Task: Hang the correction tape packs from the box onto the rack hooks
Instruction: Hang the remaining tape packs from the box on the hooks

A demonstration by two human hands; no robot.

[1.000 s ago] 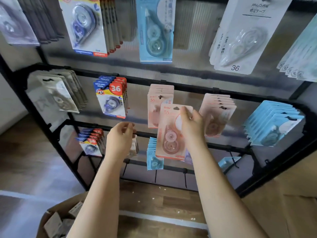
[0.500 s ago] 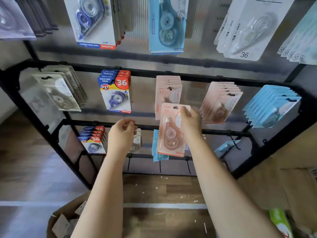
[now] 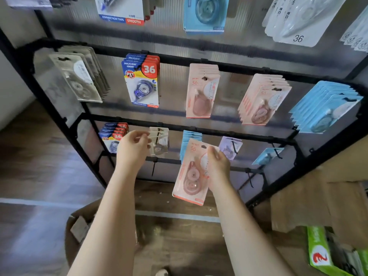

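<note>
The right hand (image 3: 218,166) grips a pink correction tape pack (image 3: 190,172) by its right edge, in front of the lowest rail of the black rack (image 3: 199,64). The pack is printed "36" near its top left; its long axis runs nearly upright, top end with the hang hole tilted slightly right, the round dispenser at the bottom. It hangs on no hook.

The left hand (image 3: 132,146) pinches the top edge of a clear pack (image 3: 159,141) hanging on a lower-row hook.

On the middle row, a blue and yellow pack (image 3: 142,84) reads "JINUO", "PET" and "36". Right of it hang two stacks of pink packs (image 3: 202,90), the front one marked "36", then a stack of light blue packs (image 3: 326,108). Above, one card reads "CORRECTION TAPE SMOOTH" (image 3: 122,19), and a white pack (image 3: 298,18) carries "36".

A cardboard box (image 3: 79,228) sits on the wooden floor below the arms; small cardboard pieces show inside, the rest blurred.
</note>
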